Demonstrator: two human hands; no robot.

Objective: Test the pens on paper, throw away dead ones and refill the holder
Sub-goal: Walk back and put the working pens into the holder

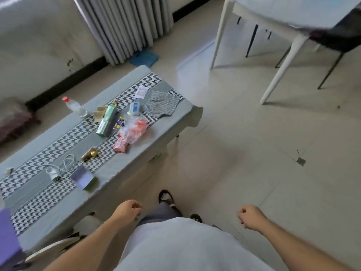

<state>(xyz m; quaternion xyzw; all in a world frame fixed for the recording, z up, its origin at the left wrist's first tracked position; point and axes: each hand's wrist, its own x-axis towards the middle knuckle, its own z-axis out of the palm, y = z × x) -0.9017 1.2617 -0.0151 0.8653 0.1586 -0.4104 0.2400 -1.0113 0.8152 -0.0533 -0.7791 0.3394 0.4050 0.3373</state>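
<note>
— What's the room like?
— Pale tiled floor [244,133], with a low coffee table under a grey cloth and houndstooth runner [64,137]. The whole view is blurred.
— Any pens, paper or holder?
— I can't make any out. Small packets sit mid-table; a clear plastic bottle with a red cap [75,106] stands at the far edge, and a purple box [7,237] is cut off at the near left corner.
— And the hands?
— The left hand [130,209] and the right hand [249,214] hang over the floor, fingers curled, holding nothing.
</note>
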